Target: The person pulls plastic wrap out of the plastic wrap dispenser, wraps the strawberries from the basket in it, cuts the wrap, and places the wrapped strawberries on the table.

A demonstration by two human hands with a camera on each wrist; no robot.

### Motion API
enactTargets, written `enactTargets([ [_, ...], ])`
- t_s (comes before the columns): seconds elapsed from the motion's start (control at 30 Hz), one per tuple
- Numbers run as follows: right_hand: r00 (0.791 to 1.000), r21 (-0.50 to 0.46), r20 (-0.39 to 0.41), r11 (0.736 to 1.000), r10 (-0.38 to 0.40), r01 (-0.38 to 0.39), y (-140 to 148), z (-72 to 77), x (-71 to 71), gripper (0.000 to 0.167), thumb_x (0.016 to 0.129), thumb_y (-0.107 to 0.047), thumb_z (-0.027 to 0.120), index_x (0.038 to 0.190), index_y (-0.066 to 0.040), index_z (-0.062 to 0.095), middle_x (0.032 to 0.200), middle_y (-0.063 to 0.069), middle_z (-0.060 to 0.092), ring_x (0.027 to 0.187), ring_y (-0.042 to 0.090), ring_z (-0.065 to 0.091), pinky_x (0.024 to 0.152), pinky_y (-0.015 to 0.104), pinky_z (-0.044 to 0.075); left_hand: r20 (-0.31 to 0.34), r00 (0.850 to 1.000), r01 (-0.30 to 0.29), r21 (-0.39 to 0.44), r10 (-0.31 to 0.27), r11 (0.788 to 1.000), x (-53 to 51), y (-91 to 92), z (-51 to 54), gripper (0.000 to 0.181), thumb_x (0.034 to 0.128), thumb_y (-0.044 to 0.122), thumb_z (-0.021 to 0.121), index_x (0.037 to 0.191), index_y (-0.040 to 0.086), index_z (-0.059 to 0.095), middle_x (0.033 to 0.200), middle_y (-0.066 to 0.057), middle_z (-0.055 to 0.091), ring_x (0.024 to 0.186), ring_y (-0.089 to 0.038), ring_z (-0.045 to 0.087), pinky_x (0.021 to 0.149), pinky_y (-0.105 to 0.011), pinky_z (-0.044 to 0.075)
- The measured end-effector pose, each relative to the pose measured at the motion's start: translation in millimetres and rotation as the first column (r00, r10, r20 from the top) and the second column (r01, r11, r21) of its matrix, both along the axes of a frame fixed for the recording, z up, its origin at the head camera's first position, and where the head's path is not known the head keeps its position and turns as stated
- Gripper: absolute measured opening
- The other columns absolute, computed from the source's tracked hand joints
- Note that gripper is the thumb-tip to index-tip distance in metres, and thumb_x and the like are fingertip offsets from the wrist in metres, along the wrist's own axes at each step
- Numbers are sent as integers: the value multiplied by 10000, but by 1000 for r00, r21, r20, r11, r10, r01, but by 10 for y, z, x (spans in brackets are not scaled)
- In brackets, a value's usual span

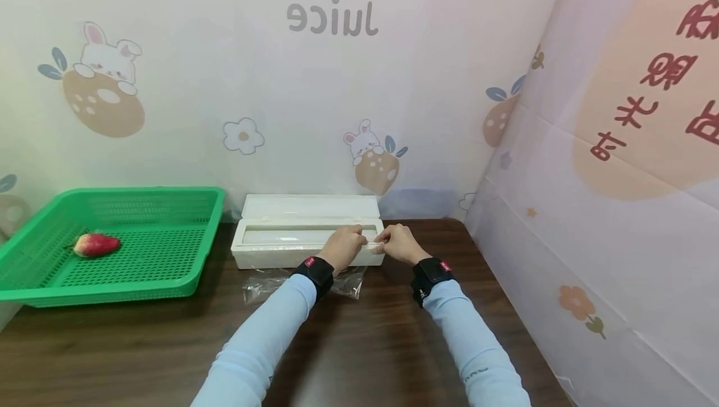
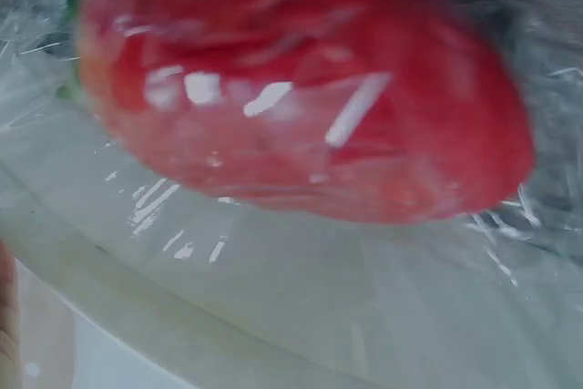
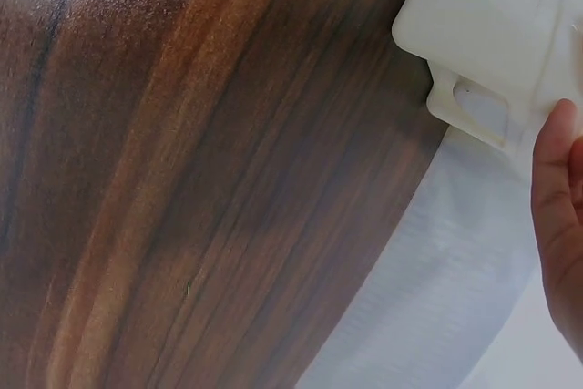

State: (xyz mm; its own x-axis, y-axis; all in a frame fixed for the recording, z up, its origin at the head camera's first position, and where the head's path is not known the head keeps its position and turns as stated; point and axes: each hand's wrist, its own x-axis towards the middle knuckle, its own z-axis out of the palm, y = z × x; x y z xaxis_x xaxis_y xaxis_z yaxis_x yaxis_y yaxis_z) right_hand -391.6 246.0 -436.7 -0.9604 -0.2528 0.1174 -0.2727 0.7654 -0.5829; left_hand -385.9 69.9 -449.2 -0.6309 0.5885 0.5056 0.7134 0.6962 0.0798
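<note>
A long white cling film dispenser (image 1: 308, 257) sits against the wall with its lid (image 1: 311, 206) tipped back. At its right end, my left hand (image 1: 344, 248) curls its fingers over the front edge and seems to pinch the film there. Close beside it, my right hand (image 1: 400, 243) pinches at the same edge with thumb and fingertips. The film between them is too thin to make out clearly. Under my left wrist, a red fruit (image 2: 310, 88) lies wrapped in clear film against the dispenser; my forearm hides it in the head view. Right fingers (image 3: 556, 189) touch the dispenser's end.
On the left stands a green plastic basket (image 1: 151, 291) holding another red and pale fruit (image 1: 97, 245). Loose clear film (image 1: 261, 285) spreads on the dark wooden table (image 1: 365, 357) before the dispenser. Printed cloth walls (image 1: 314, 113) close off the back and right.
</note>
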Motion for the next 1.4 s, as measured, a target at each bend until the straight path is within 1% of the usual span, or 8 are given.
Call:
enactTargets([
  [0.3,998,41,58,999,-9,6,-19,-5,-9,275,727,-177,768,959,-40,711,816,57,573,735,158,484,623,248,403,55,998,-22,24,20,999,26,-46,-3,178,832,21,610,909,105,745,800,-33,583,747,-179,612,646,-264,502],
  [0.43,999,52,33,998,-22,20,-56,18,22,313,715,-154,775,993,-31,698,898,79,604,796,181,540,679,285,458,128,992,-25,49,18,998,7,-57,-7,146,828,55,630,917,89,740,810,-39,595,758,-179,614,667,-267,502],
  [0.53,999,112,-15,993,32,-30,-117,36,42,286,740,-172,753,981,-31,694,949,80,635,826,201,591,700,322,492,209,977,-53,68,38,996,-1,-57,12,140,823,101,658,945,80,724,850,-43,603,789,-179,613,711,-273,503],
  [0.67,986,253,-94,962,134,-107,-193,56,62,218,762,-195,725,921,-46,718,908,52,659,811,201,614,698,330,494,276,960,-70,91,43,993,-4,-31,50,162,819,123,671,966,66,710,906,-69,646,850,-211,623,765,-304,506],
  [0.83,965,333,-190,936,181,-111,-252,85,78,101,730,-152,739,788,-69,739,779,33,693,767,199,629,684,331,497,260,965,-64,103,36,993,-25,12,66,97,813,109,671,884,81,732,870,-55,697,838,-204,644,738,-302,515],
  [1.03,958,320,-237,944,161,-80,-292,80,81,30,707,-43,735,736,-52,735,742,43,700,716,176,638,614,275,497,248,967,-82,129,48,988,-27,13,76,127,798,16,647,838,94,739,816,-36,700,794,-197,649,707,-288,520],
  [1.2,960,319,-250,947,126,-42,-313,100,91,53,690,-20,728,721,-63,733,721,50,694,672,159,622,574,246,474,265,962,-98,130,61,987,-29,32,105,154,801,-12,633,841,92,740,806,-31,700,785,-191,646,709,-285,521],
  [1.4,961,312,-252,950,115,-31,-315,138,102,102,685,35,700,689,-64,717,677,31,676,679,171,617,570,259,477,235,970,-90,117,61,989,-31,26,127,157,802,-25,620,812,81,735,782,-39,688,762,-183,641,684,-274,519],
])
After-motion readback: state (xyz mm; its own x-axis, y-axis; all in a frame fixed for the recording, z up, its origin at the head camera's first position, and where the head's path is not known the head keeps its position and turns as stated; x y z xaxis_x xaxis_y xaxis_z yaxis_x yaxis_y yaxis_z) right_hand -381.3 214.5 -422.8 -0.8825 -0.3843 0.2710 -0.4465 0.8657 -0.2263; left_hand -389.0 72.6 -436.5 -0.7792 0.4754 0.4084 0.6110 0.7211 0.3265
